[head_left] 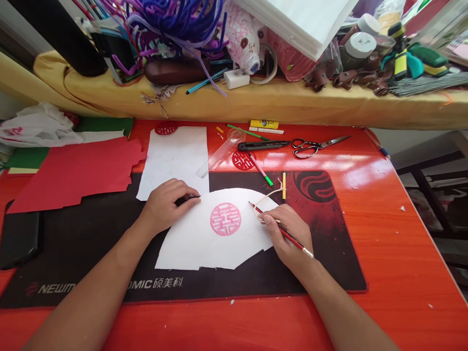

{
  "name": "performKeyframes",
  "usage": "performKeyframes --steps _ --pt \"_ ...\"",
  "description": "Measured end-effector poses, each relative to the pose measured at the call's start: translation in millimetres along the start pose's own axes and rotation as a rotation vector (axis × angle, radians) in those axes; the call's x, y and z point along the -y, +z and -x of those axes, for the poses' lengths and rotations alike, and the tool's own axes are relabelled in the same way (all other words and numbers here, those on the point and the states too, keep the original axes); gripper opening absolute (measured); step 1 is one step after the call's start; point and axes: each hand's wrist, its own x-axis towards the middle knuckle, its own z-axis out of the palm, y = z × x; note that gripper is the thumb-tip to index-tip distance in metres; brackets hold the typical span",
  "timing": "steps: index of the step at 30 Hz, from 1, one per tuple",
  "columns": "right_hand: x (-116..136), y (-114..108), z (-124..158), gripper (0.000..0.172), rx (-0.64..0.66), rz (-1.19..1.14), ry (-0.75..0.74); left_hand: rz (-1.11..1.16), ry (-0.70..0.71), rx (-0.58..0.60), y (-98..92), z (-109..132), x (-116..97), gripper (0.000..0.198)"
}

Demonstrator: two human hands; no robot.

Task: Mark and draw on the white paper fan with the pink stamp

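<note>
A white fan-shaped paper (190,243) lies on the black desk mat, with a pink round lattice-like character pattern (225,219) coloured near its middle. My right hand (290,234) grips a red pencil (292,238), its dark tip at the paper's upper right. A cream string (268,196) loops from the pencil to a yellow marker (284,185) standing beyond the paper. At the paper's upper left edge, my left hand (164,207) is closed, thumb against fingers. Something dark shows between them; whether it is an object or the mat is unclear.
Behind the paper lie a white sheet (175,156), a clear ruler (223,151), a black utility knife (263,145), scissors (314,146) and a red cut-out (243,160). Red paper (84,170) and a black phone (22,239) sit left. A cluttered shelf (285,107) borders the desk.
</note>
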Motion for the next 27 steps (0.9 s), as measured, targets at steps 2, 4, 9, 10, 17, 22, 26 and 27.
performKeyframes --steps 2,4,9,10,17,22,26,27 --pt "-0.1 0.2 -0.1 0.025 -0.003 0.001 -0.006 -0.001 0.003 -0.003 0.0 0.1 -0.1 0.024" --pt "-0.6 0.5 -0.1 0.022 -0.009 -0.001 -0.016 -0.001 0.008 -0.008 0.1 0.2 -0.4 0.024" --pt "-2.1 1.0 0.3 0.02 -0.018 -0.009 -0.02 0.007 0.022 -0.021 0.6 0.6 -0.4 0.022" --pt "-2.2 1.0 0.4 0.019 -0.017 -0.009 -0.017 0.007 0.022 -0.02 0.8 0.7 -0.2 0.022" --pt "-1.8 1.2 1.1 0.019 -0.029 -0.011 -0.012 0.01 0.03 -0.024 1.4 1.1 1.1 0.02" --pt "-1.8 0.9 1.1 0.019 -0.034 -0.015 -0.016 0.009 0.043 -0.034 1.4 0.9 0.3 0.02" --pt "-2.2 0.6 1.2 0.02 -0.032 -0.008 -0.006 0.01 0.038 -0.035 1.4 1.0 0.4 0.021" --pt "-2.3 0.4 1.2 0.02 -0.03 -0.007 -0.003 0.009 0.036 -0.033 1.3 1.1 0.5 0.021"
